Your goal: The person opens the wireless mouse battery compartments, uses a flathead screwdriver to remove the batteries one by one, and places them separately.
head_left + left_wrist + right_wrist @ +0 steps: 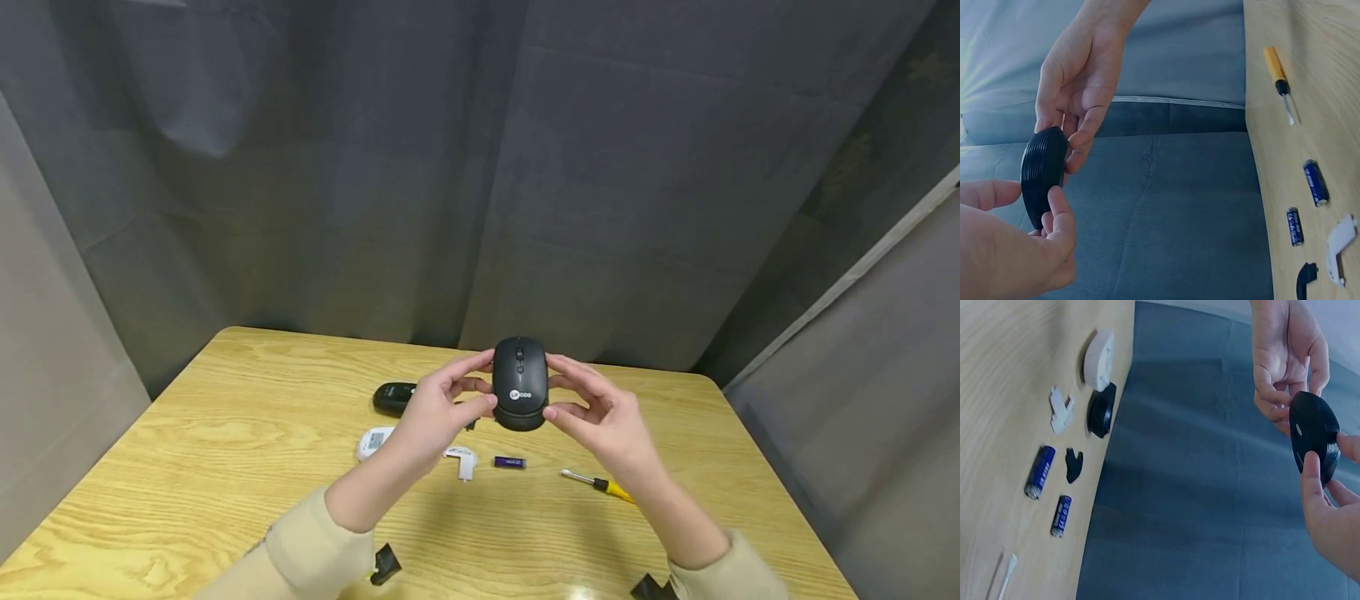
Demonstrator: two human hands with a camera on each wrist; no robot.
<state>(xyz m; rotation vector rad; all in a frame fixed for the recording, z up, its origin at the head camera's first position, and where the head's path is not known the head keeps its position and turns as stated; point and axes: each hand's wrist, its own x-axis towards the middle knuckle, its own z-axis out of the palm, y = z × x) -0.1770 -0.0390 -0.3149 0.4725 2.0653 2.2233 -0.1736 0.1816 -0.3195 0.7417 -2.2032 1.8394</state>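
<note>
A black computer mouse (521,375) with a white logo is held up above the table, its top towards the head camera. My left hand (431,421) grips its left side between thumb and fingers. On the opposite side, the right hand (611,421) pinches the mouse by its edge. Ridged edging along the mouse (1041,175) shows in the left wrist view. The underside is not clearly visible in any view.
On the wooden table (300,433) lie another black mouse (392,398), a white mouse (371,440), a white cover (465,462), a small black cover (1074,465) and two blue batteries, one (1316,182) larger-looking. A yellow-handled screwdriver (600,483) lies at right. Grey curtains (480,167) hang behind.
</note>
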